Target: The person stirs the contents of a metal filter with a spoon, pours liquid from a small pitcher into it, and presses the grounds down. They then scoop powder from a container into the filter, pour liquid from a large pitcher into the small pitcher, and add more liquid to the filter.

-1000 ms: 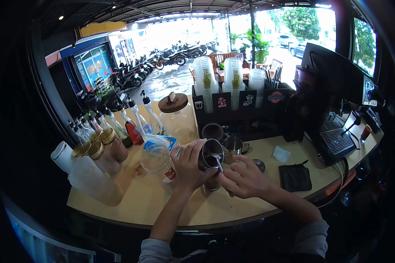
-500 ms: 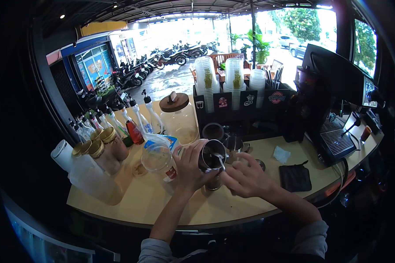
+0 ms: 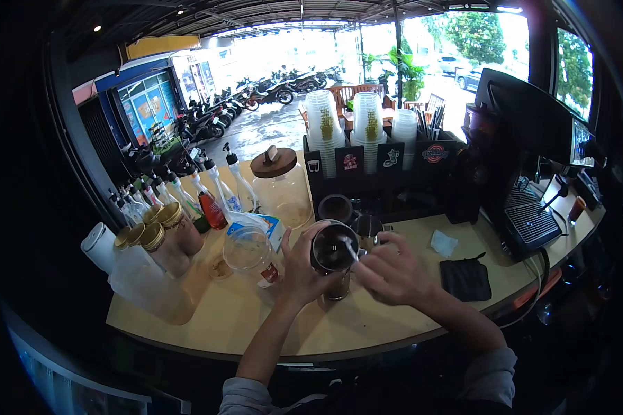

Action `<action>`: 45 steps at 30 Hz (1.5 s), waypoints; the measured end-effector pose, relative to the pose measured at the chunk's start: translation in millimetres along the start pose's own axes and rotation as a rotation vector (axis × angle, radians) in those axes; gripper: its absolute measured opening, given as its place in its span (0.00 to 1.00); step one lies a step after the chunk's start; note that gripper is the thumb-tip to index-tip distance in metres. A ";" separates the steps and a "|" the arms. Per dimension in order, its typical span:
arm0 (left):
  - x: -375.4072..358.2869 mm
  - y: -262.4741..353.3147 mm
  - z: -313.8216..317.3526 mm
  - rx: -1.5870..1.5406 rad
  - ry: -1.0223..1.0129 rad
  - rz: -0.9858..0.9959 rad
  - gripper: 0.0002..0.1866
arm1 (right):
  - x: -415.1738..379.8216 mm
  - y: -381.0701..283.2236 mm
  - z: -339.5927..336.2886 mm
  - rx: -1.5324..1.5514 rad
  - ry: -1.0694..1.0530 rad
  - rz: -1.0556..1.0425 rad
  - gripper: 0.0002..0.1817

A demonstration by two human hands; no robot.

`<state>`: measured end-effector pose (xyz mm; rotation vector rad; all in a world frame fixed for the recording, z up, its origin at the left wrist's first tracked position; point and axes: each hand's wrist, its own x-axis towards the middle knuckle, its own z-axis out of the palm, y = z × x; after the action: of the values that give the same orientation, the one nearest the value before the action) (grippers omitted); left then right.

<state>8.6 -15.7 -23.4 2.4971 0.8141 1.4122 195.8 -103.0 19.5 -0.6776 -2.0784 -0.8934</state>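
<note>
left hand gripping metal pitcher, right hand hiding spoon handle

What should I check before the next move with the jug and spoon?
1. Left hand grip on the metal jug: ok, fingers wrapped round its side.
2. Right hand grip on the spoon: ok, its tip reaches into the jug.
3. Jug over the glass: ok, tilted right above it.
4. Fill level of the glass: cannot tell, the jug and hands hide it.
5. Plastic cup clear of the left hand: ok, close beside it but apart.
6. Counter free of spills near the glass: cannot tell, too small to judge.
</note>
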 end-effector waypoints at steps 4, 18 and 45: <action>0.3 0.5 -1.1 -0.025 0.009 0.001 0.43 | -5.4 -2.4 -0.5 0.075 -0.049 -0.025 0.12; -4.4 -1.1 -1.8 -0.071 -0.013 -0.084 0.44 | -6.7 7.5 2.4 0.160 -0.001 0.211 0.16; 15.6 16.9 -37.1 0.174 -0.111 0.113 0.27 | 29.8 23.8 13.5 0.287 -0.052 0.161 0.08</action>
<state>-9.5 -26.2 15.0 2.7647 0.8178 1.2718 189.5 -73.0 45.9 -0.7062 -2.1094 -0.4803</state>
